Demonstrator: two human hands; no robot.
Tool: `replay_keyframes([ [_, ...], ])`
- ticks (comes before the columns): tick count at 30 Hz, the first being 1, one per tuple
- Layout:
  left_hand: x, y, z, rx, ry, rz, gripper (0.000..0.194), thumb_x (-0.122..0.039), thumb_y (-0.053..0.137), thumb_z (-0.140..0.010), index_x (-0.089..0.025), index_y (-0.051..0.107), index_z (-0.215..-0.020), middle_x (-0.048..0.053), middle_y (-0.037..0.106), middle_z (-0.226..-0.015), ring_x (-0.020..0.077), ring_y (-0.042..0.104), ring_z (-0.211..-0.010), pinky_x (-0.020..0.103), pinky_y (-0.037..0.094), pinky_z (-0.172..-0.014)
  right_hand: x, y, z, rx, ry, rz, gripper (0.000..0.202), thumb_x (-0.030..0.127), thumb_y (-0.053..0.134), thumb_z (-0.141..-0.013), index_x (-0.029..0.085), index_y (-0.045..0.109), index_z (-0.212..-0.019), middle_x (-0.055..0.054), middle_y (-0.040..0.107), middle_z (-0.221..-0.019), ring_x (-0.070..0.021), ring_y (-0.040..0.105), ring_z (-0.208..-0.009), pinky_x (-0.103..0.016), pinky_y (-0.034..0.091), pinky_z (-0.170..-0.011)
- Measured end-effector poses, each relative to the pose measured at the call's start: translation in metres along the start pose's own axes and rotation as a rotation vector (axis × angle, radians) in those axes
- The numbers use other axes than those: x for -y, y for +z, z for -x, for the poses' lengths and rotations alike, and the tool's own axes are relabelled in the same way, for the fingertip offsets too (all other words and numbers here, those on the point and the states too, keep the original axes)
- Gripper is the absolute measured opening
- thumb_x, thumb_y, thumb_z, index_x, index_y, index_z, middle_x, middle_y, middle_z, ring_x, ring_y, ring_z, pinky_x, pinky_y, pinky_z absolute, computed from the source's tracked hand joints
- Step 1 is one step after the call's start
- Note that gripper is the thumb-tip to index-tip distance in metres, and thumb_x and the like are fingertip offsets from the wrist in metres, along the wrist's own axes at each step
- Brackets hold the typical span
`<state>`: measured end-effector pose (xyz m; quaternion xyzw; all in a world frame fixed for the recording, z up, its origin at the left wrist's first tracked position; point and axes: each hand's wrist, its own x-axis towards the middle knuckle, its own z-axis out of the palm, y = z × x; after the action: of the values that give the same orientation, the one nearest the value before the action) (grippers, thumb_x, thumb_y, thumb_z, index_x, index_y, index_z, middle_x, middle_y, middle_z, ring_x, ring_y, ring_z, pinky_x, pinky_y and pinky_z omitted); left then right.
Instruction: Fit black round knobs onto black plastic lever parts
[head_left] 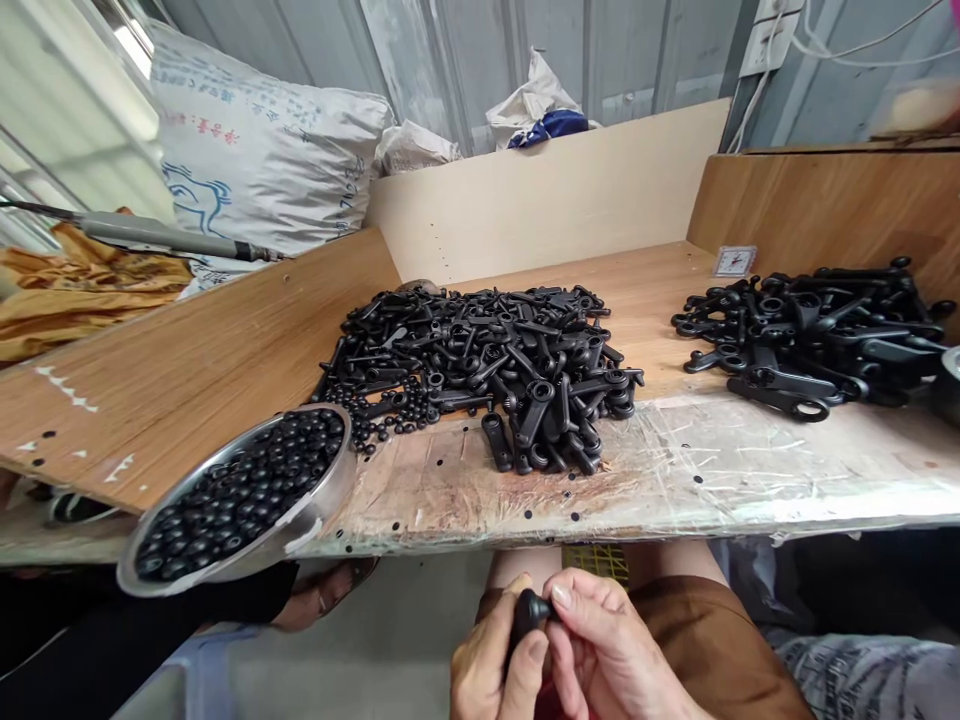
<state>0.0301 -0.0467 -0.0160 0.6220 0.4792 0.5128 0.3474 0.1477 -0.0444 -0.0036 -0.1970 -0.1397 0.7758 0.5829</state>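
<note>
Wooden bench (225,350) with taped front edge carries a central pile of black levers (495,365), a second pile (817,330) at right and a steel bowl of black beads (240,495) at left; below the edge, over the lap, left hand (491,665) and right hand (611,650) are together, pinched on one black part (531,612); looks like a fitting step; next move likely needs a firm, aligned thumb press.

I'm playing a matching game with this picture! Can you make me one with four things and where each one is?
Things:
1. metal bowl of black beads
2. big pile of black levers
3. small white clock
4. black part

Places:
A. far back of the bench, on the right
B. pinched in both hands
C. bench's front left edge
D. middle of the bench

Pairs: 1-C, 2-D, 3-A, 4-B
</note>
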Motion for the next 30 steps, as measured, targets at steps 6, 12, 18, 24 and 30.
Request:
replay_keyframes([
  [6, -0.009, -0.005, -0.03, 0.117, -0.217, 0.18, 0.043, -0.055, 0.052, -0.077, -0.018, 0.067, -0.092, 0.004, 0.07, -0.086, 0.0184, 0.062, -0.076, 0.026, 0.048, -0.073, 0.014, 0.01, -0.023, 0.096, 0.072, 0.18, 0.043, 0.05, 0.067, -0.071, 0.008, 0.057, -0.067, -0.004, 0.058, -0.043, -0.0093, 0.05, -0.029, -0.012, 0.036, -0.027],
  [12, -0.014, -0.038, -0.075, 0.135, -0.237, -0.099, 0.04, -0.054, 0.046, -0.078, -0.018, 0.061, -0.078, -0.004, 0.05, -0.051, 0.012, 0.047, -0.051, 0.022, 0.039, -0.05, 0.039, 0.021, -0.044, -0.173, 0.031, 0.546, 0.059, 0.064, 0.06, -0.068, 0.012, 0.052, -0.095, -0.004, 0.061, -0.06, -0.0125, 0.056, -0.046, -0.016, 0.039, -0.037],
  [18, -0.018, -0.056, -0.118, 0.38, -0.061, -0.865, 0.041, -0.014, 0.039, -0.07, -0.02, 0.054, -0.109, 0.005, 0.068, -0.095, 0.022, 0.063, -0.089, 0.03, 0.046, -0.076, 0.053, 0.065, -0.078, -0.026, -0.321, 0.908, 0.047, 0.057, 0.05, -0.078, 0.013, 0.057, -0.089, -0.003, 0.057, -0.068, -0.0141, 0.052, -0.061, -0.024, 0.041, -0.055],
  [24, -0.03, -0.054, -0.136, 0.513, -0.016, -1.07, 0.035, -0.008, 0.039, -0.066, -0.011, 0.06, -0.093, 0.015, 0.068, -0.081, 0.0329, 0.064, -0.08, 0.042, 0.048, -0.07, 0.036, 0.098, -0.146, 0.152, -0.246, 1.073, 0.037, 0.05, 0.043, -0.079, 0.017, 0.049, -0.064, -0.001, 0.053, -0.06, -0.0128, 0.048, -0.053, -0.023, 0.039, -0.049],
  [30, -0.019, -0.053, -0.132, 0.658, 0.014, -1.143, 0.035, 0.002, 0.035, -0.063, -0.009, 0.066, -0.075, 0.018, 0.067, -0.072, 0.0316, 0.064, -0.072, 0.043, 0.048, -0.067, 0.014, 0.082, -0.168, 0.148, -0.17, 1.25, 0.032, 0.038, 0.038, -0.084, 0.018, 0.047, -0.061, 0.0, 0.051, -0.054, -0.0124, 0.047, -0.048, -0.023, 0.037, -0.048],
])
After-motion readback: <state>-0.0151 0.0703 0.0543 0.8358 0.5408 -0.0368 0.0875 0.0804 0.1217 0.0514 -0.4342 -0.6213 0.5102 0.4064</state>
